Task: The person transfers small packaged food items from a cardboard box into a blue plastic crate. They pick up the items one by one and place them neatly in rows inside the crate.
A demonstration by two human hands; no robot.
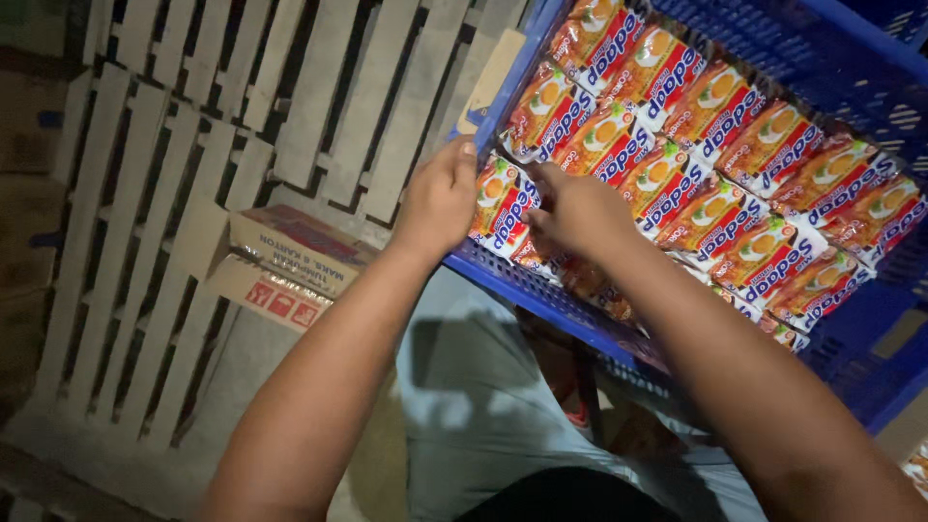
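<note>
Both hands (512,203) on crate's (541,290) corner noodle packet (503,208)

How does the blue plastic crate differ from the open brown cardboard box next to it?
The blue perforated plastic crate is packed with rows of orange and red snack packets; the brown cardboard box shows no contents from this angle. The crate is under both hands, left hand at its near corner and right hand on the packets, while nothing touches the box. The crate looks much larger. Both sit beside pale wooden pallets.

Warehouse: stacked wooden pallets (193,193), blue crate (851,58) of noodle packets (715,164).
</note>
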